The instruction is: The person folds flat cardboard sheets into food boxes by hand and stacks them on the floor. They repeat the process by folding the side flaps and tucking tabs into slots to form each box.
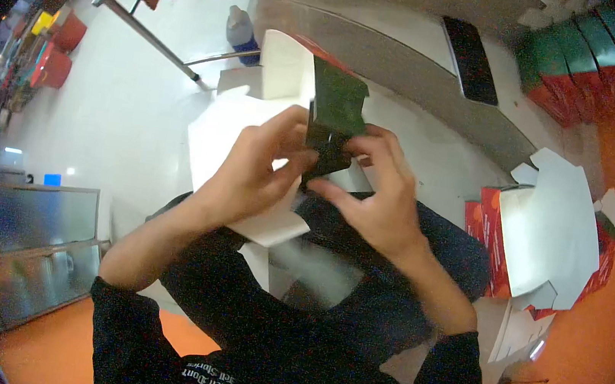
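A carton [338,96], dark green with a red edge outside and white inside, is held up in front of me, partly folded. My left hand [252,170] grips its lower left part, fingers bent and thumb pressed to the edge. From the other side, my right hand [384,190] pinches the lower dark flap between thumb and fingers. A wide white panel [215,134] spreads out behind and below my left hand; whether it is joined to the carton I cannot tell. My legs [424,245] lie under the hands.
Red cartons with white flaps [552,230] stand to my right. A row of green and red cartons [584,65] is at the upper right, near a black phone [469,62] on a ledge. A blue-and-white bottle [242,34] stands behind. At left is a glass-fronted cabinet [42,228].
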A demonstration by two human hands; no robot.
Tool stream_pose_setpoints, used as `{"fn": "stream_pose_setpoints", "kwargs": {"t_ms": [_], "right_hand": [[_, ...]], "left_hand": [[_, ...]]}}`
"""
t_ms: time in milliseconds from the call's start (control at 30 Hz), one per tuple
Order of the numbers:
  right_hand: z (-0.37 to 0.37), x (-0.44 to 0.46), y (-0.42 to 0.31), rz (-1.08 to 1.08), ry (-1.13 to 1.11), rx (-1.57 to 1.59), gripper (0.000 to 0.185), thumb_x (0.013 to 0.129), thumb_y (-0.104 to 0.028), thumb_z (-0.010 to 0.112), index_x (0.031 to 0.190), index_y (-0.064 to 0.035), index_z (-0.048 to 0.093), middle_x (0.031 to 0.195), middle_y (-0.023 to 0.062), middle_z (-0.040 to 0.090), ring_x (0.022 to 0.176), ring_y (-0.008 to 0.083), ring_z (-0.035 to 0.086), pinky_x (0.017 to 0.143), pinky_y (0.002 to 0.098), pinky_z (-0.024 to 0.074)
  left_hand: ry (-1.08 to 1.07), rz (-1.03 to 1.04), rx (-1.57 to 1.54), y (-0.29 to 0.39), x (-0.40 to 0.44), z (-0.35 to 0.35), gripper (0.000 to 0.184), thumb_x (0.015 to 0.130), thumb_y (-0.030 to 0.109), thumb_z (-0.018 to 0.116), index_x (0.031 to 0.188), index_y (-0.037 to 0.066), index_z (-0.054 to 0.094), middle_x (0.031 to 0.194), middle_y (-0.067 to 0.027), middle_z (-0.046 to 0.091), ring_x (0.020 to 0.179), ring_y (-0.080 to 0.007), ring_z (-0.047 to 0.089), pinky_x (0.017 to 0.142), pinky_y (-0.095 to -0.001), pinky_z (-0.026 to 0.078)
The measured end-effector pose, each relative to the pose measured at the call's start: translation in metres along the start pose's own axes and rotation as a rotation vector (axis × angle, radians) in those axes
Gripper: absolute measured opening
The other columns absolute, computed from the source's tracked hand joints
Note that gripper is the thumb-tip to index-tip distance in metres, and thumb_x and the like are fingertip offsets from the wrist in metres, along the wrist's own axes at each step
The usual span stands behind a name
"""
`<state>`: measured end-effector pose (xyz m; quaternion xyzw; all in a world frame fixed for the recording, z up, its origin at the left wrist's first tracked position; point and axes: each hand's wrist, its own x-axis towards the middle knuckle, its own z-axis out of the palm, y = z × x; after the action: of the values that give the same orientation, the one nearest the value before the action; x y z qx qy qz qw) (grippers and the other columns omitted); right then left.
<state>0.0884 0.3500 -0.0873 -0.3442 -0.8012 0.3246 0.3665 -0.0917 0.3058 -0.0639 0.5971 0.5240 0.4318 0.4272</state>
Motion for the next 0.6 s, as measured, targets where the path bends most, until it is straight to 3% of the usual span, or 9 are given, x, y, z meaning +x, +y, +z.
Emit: {"fn": "stream_pose_setpoints", "kwargs": {"t_ms": [67,167,233,300,367,533,600], "right_hand": [[-0.017,0.008,0.002,-0.050,0.009,0.018,0.039,0.071,-0.014,0.074,0.104,-0.0032,0.055,0.111,0.0160,0.053,0.100,0.0322,0.054,0.083,0.0379,0.0463],[-0.045,0.014,-0.006,-0.203,-0.077,-0.124,0.042,0.072,-0.012,0.071,0.110,-0.0056,0.055,0.114,0.0155,0.054,0.106,0.0353,0.051,0.089,0.0410,0.0430],[-0.050,0.010,-0.006,-0.265,-0.299,-0.140,0.045,0.072,-0.011,0.070,0.115,-0.0078,0.057,0.118,0.0148,0.054,0.112,0.0346,0.049,0.095,0.0427,0.0391],[-0.040,0.000,-0.003,-0.213,-0.571,-0.022,0.038,0.070,-0.015,0.071,0.106,-0.0051,0.064,0.111,0.0159,0.058,0.106,0.0341,0.052,0.092,0.0417,0.0408],[-0.035,0.002,-0.008,-0.140,-0.689,0.127,0.026,0.070,-0.018,0.073,0.088,-0.0007,0.065,0.087,0.0146,0.064,0.086,0.0316,0.060,0.084,0.0386,0.0440],[-0.038,0.006,-0.007,-0.189,-0.558,0.321,0.024,0.065,-0.013,0.074,0.082,0.0005,0.063,0.078,0.0135,0.063,0.070,0.0287,0.060,0.071,0.0361,0.0463],[-0.033,0.004,-0.012,-0.069,-0.491,0.193,0.024,0.064,-0.010,0.075,0.082,0.0000,0.063,0.075,0.0126,0.061,0.068,0.0274,0.059,0.067,0.0346,0.0461]], "left_hand": [[0.012,-0.009,0.091,-0.005,0.001,-0.008,0.023,0.083,-0.006,0.054,0.104,-0.002,0.046,0.077,-0.0176,0.064,0.077,-0.0239,0.066,0.073,-0.0329,0.052],[-0.609,-0.234,0.571,0.002,-0.006,-0.014,0.025,0.077,-0.001,0.058,0.102,0.003,0.054,0.084,-0.0153,0.065,0.079,-0.0281,0.066,0.071,-0.0372,0.052],[-0.799,0.041,0.642,-0.015,-0.022,-0.010,0.020,0.077,0.004,0.056,0.097,0.005,0.056,0.078,-0.0179,0.063,0.076,-0.0364,0.063,0.069,-0.0432,0.051],[-0.842,-0.012,0.613,0.004,-0.022,-0.015,0.015,0.079,0.009,0.054,0.093,0.005,0.057,0.077,-0.0190,0.062,0.077,-0.0381,0.062,0.067,-0.0460,0.049],[-0.802,0.025,0.602,0.001,-0.020,-0.022,0.015,0.079,0.010,0.054,0.091,0.002,0.056,0.077,-0.0208,0.062,0.074,-0.0399,0.061,0.066,-0.0473,0.047],[-0.682,0.104,0.472,-0.012,-0.016,-0.037,0.015,0.079,0.008,0.052,0.088,-0.003,0.056,0.077,-0.0239,0.060,0.076,-0.0417,0.059,0.067,-0.0466,0.046],[-0.655,0.169,0.472,-0.014,-0.016,-0.040,0.016,0.078,0.009,0.053,0.088,-0.003,0.057,0.077,-0.0246,0.060,0.077,-0.0414,0.059,0.067,-0.0466,0.047]]}}
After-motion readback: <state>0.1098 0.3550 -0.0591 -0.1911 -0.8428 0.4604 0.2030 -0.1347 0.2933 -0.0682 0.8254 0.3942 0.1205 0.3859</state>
